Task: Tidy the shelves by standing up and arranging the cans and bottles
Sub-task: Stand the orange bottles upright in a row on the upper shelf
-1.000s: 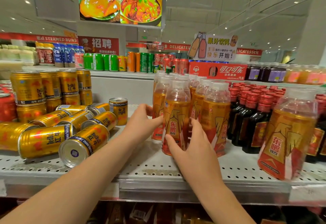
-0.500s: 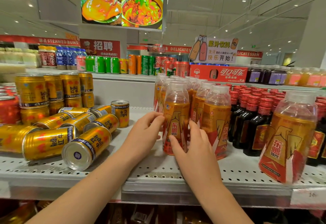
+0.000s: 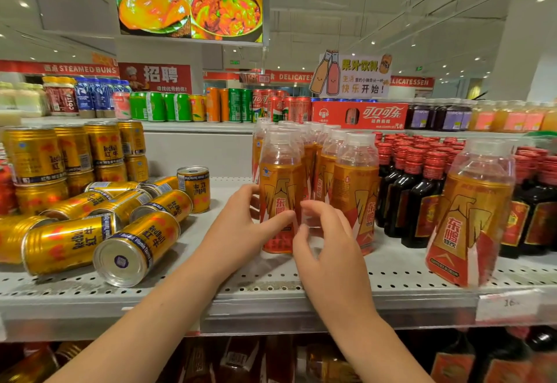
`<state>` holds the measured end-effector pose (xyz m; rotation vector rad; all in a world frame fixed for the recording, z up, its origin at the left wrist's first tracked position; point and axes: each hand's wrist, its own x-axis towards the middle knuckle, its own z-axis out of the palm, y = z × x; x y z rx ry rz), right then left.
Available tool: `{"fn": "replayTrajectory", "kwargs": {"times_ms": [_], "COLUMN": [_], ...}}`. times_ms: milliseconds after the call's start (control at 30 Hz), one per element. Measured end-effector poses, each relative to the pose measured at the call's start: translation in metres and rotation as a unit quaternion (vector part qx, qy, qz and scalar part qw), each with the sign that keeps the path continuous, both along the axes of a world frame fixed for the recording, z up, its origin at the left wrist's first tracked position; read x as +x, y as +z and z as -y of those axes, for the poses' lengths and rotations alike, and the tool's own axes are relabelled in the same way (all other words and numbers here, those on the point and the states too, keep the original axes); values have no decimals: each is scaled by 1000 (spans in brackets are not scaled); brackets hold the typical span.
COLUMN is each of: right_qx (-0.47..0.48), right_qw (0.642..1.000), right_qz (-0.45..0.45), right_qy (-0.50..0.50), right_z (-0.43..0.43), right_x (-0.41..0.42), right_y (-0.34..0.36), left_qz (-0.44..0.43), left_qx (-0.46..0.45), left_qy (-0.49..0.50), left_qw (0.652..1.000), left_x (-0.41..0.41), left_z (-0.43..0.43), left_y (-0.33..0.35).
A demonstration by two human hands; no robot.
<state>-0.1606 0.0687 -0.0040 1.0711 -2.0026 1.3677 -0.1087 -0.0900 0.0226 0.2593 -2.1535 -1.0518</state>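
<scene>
An upright orange drink bottle [image 3: 280, 183] with a clear cap stands at the front of a row of like bottles [image 3: 352, 177] on the white shelf [image 3: 271, 289]. My left hand [image 3: 241, 229] wraps its lower left side, thumb across the label. My right hand [image 3: 328, 250] touches its lower right side with curled fingers. Several gold cans [image 3: 135, 247] lie on their sides at the left; one gold can [image 3: 194, 189] stands upright behind them. Another orange bottle [image 3: 473, 213] stands alone at the right front.
Stacked upright gold cans [image 3: 72, 153] stand at the back left. Dark bottles with red caps [image 3: 416, 189] fill the shelf right of the orange row. A higher shelf behind carries green, orange and red cans [image 3: 235, 108] and a red carton [image 3: 358, 114].
The front orange bottle has been pushed back against its row. Both hands stay on its lower part, and the right fingers have loosened and curled.
</scene>
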Motion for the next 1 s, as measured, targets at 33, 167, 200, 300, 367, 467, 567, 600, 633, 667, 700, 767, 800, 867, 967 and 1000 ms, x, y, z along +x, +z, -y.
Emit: {"fn": "replayTrajectory", "kwargs": {"times_ms": [33, 167, 200, 300, 367, 467, 567, 600, 633, 667, 700, 767, 800, 867, 967, 1000], "right_qx": [-9, -11, -18, -61, -88, -142, -160, -161, -158, -147, -124, -71, -61, -45, -63, -71], "right_qw": [1000, 999, 999, 997, 995, 988, 982, 979, 976, 975, 976, 980, 983, 983, 981, 979], "right_qz": [-9, -27, -35, -46, -49, -26, -7, -1, 11, 35, 64, 112, 130, 157, 168, 171], "right_qy": [13, 38, 34, 15, -16, -54, -104, -126, -147, -161, -169, -147, -114, -78, -77, -82], "right_z": [-6, -35, -43, -76, -103, -141, -172, -181, -189, -194, -198, -196, -192, -185, -183, -182], "right_x": [5, 16, 16, 9, 3, -7, -20, -25, -30, -34, -38, -42, -42, -43, -51, -52], "right_y": [-2, -6, -4, 2, 5, 4, 1, 1, 0, -1, -1, 2, 4, 10, 8, 8], "left_qz": [2, 13, 11, -40, -136, -212, -155, -119, -83, -48, -18, 17, 25, 30, 27, 28], "left_qx": [-11, -29, -32, -58, -104, -136, -107, -99, -94, -90, -86, -73, -65, -52, -59, -62], "left_qy": [10, 22, 23, 80, 118, 77, -20, -23, -13, 1, 11, 15, 12, 9, 8, 4], "left_qw": [1000, 999, 999, 994, 978, 965, 982, 988, 992, 995, 996, 997, 998, 998, 998, 998], "left_x": [0, 1, 1, 8, 18, 27, 12, 2, -9, -20, -30, -46, -52, -60, -63, -62], "left_z": [0, 2, 2, -1, -10, -44, -83, -93, -100, -104, -106, -107, -107, -108, -108, -107], "left_y": [0, 1, 1, 6, 10, 14, 11, 10, 9, 8, 7, 6, 6, 8, 10, 10]}}
